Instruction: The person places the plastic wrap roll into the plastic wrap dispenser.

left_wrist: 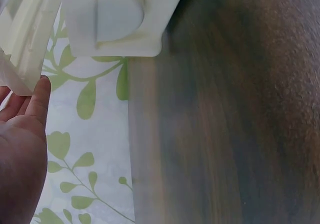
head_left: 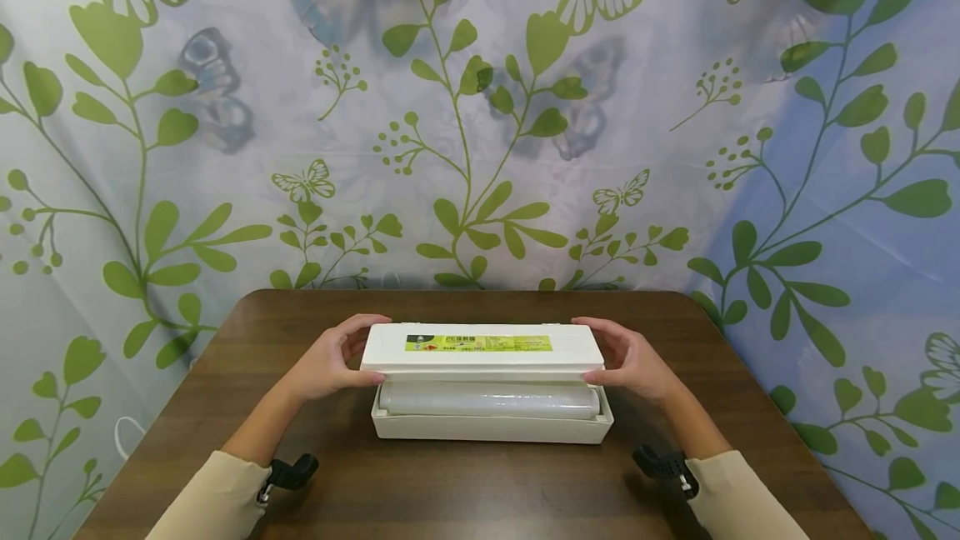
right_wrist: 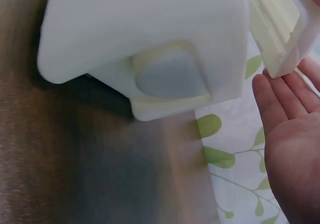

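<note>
A white cling film box stands on the table, its lid (head_left: 480,359) lifted off the base (head_left: 491,429). Green and yellow printing marks the label on the lid. In the base lies a roll of cling film (head_left: 491,400), its upper part hidden by the lid in the head view. My left hand (head_left: 327,365) grips the lid's left end, thumb at the front edge and fingers behind. At the opposite end, my right hand (head_left: 633,365) holds it the same way. Both wrist views show the lid (left_wrist: 37,38) apart from the base (right_wrist: 150,13), with fingertips at its end.
The brown wooden table (head_left: 480,490) reaches back to a hanging cloth (head_left: 480,148) with leaves and butterflies. Black wrist mounts (head_left: 292,471) sit at both sleeve cuffs. A thin white cable (head_left: 123,432) loops past the table's left edge.
</note>
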Available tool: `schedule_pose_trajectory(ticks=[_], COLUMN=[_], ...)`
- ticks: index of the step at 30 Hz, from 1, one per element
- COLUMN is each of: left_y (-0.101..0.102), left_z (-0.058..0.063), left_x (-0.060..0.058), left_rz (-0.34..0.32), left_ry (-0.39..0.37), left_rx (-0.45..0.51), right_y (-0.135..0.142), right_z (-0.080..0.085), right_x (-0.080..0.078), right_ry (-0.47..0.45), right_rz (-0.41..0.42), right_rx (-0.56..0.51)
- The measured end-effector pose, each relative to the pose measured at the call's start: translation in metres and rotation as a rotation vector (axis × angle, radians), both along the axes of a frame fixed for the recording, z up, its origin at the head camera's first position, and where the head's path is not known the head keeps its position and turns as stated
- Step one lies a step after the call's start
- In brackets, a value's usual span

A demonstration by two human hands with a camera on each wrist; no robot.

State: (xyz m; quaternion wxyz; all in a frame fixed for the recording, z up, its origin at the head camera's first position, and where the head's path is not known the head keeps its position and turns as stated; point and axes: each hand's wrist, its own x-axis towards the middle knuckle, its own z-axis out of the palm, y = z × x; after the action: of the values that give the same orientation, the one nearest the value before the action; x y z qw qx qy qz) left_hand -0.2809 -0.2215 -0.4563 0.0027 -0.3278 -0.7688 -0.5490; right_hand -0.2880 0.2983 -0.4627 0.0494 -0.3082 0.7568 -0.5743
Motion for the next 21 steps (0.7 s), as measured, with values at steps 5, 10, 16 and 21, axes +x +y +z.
schedule_pose_trajectory(ticks=[5,10,16,21], left_y=[0.0,0.001,0.002,0.003], left_z=[-0.003,-0.006,-0.004,-0.004], left_x=[0.0,0.0,0.001,0.004], left_rz=[-0.008,-0.023,-0.004,-0.004], left_ry=[0.001,0.002,0.0,-0.007], left_rx=[0.006,-0.006,-0.044,-0.069], right_y=[-0.001,0.0,0.003,0.005], right_z=[-0.002,-0.005,-0.008,-0.011], right_x=[0.006,0.01,0.012,0.013], right_ry=[-0.006,-0.002,0.012,0.031], right_rz=[-0.021,-0.039,-0.041,-0.043], right_rx=[0.002,0.007,0.01,0.026])
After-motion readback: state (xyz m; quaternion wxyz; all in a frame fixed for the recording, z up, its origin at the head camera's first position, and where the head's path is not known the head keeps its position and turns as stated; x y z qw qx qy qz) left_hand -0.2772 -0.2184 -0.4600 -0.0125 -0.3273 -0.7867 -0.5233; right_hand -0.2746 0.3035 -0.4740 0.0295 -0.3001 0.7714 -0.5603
